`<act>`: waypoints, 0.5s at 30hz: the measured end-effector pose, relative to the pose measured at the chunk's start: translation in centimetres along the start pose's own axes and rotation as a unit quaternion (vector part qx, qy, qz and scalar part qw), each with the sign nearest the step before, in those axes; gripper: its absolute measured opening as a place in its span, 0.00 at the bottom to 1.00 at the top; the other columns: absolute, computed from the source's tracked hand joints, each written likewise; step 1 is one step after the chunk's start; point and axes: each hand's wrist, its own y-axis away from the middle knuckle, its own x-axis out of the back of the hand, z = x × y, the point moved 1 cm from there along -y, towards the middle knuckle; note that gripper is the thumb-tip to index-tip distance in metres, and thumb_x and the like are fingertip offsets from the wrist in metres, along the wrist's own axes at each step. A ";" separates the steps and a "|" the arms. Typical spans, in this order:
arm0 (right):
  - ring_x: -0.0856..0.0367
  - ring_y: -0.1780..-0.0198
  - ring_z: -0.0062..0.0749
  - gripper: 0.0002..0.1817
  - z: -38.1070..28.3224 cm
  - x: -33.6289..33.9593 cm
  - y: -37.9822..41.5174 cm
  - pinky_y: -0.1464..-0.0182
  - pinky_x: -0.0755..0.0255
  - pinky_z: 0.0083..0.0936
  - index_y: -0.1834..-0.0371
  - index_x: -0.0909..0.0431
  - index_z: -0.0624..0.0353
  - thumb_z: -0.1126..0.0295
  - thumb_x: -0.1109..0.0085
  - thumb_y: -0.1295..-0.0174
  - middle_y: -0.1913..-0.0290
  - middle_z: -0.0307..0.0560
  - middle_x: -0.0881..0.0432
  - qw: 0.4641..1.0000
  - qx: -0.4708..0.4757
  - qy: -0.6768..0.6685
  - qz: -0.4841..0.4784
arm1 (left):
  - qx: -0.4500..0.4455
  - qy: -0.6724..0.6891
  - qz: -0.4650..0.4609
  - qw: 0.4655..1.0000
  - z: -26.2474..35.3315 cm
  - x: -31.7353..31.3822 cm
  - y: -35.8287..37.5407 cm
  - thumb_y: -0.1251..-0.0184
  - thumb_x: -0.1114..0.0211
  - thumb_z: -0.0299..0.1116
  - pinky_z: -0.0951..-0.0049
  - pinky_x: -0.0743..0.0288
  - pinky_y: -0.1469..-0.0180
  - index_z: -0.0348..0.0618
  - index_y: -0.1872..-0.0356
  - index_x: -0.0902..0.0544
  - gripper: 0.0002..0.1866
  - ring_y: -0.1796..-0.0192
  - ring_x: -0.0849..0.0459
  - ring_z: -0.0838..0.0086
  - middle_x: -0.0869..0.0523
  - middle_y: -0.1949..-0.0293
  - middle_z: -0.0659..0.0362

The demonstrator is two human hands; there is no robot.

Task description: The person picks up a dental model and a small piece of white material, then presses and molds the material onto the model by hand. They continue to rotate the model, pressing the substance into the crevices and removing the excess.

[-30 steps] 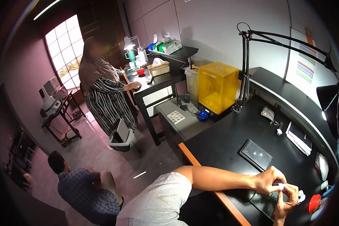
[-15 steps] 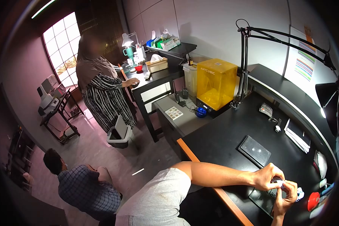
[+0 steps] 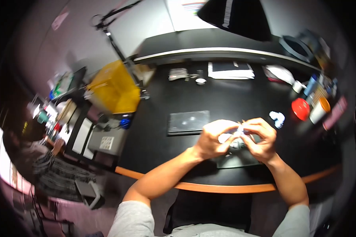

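Note:
Fingertips together, my left hand (image 3: 213, 139) and my right hand (image 3: 262, 138) pinch a small whitish piece (image 3: 240, 130) between them; its kind I cannot tell. Below them lies a dark glass slab (image 3: 237, 161) with lettering on it, partly covered by my fingers. Left of my left hand sits a flat dark case (image 3: 188, 121) with a glossy lid. A crumpled white-and-blue lump (image 3: 277, 119) rests on the black desk (image 3: 166, 158), right of my right hand.
A red bowl (image 3: 300, 108), an orange-lidded jar (image 3: 319, 110) and a pink bottle (image 3: 335, 113) stand at the right. A black lamp shade (image 3: 237, 17) hangs overhead. White papers (image 3: 230, 71) lie at the back. On the left are a yellow machine cover (image 3: 116, 89) and another person's hand (image 3: 58, 146).
My view has swung right and down onto the desk, so the room has shifted left and the seated person is out of sight. My hands stay together at the small piece.

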 end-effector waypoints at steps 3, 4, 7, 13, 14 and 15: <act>0.09 0.58 0.34 0.14 -0.1 0.0 0.0 0.57 0.13 0.25 0.55 0.12 0.66 0.84 0.27 0.46 0.55 0.54 0.13 0.999 0.008 -0.031 -0.002 | 0.004 0.003 0.005 1.000 0.2 -0.4 -0.2 0.39 0.22 0.24 0.71 0.13 0.55 0.35 0.53 0.10 0.13 0.59 0.06 0.65 0.07 0.59 0.50; 0.09 0.58 0.33 0.14 0.1 0.1 0.0 0.57 0.12 0.24 0.54 0.12 0.66 0.85 0.27 0.45 0.55 0.54 0.13 0.999 0.012 -0.035 -0.001 | 0.019 0.017 0.002 1.000 0.2 -0.4 -0.1 0.38 0.21 0.24 0.71 0.13 0.55 0.36 0.52 0.10 0.13 0.59 0.06 0.67 0.07 0.59 0.50; 0.09 0.57 0.32 0.15 0.2 0.2 0.1 0.57 0.12 0.24 0.53 0.12 0.65 0.84 0.26 0.45 0.55 0.52 0.13 0.999 0.007 -0.034 -0.010 | 0.045 0.023 -0.001 0.999 0.5 -0.3 0.0 0.38 0.21 0.24 0.72 0.13 0.55 0.36 0.52 0.10 0.13 0.58 0.06 0.68 0.06 0.59 0.50; 0.09 0.58 0.30 0.15 0.2 0.1 0.2 0.57 0.12 0.23 0.53 0.12 0.65 0.84 0.25 0.44 0.55 0.52 0.13 0.999 0.003 -0.045 -0.012 | 0.069 0.023 -0.014 0.997 0.4 -0.2 -0.1 0.39 0.21 0.24 0.72 0.13 0.53 0.35 0.52 0.10 0.14 0.57 0.06 0.68 0.06 0.59 0.50; 0.10 0.58 0.30 0.15 0.2 0.0 0.1 0.58 0.12 0.23 0.53 0.11 0.64 0.84 0.25 0.44 0.56 0.52 0.13 0.999 0.003 -0.045 -0.009 | 0.073 0.027 -0.014 0.997 0.6 -0.2 -0.2 0.39 0.21 0.24 0.72 0.13 0.53 0.35 0.52 0.10 0.14 0.57 0.06 0.67 0.06 0.59 0.50; 0.10 0.58 0.30 0.15 0.2 0.0 0.1 0.58 0.12 0.23 0.53 0.11 0.64 0.84 0.25 0.45 0.56 0.52 0.13 0.999 0.003 -0.043 -0.009 | 0.077 0.031 -0.013 0.996 0.7 -0.2 -0.2 0.39 0.21 0.24 0.71 0.13 0.53 0.35 0.53 0.09 0.14 0.57 0.06 0.67 0.06 0.59 0.50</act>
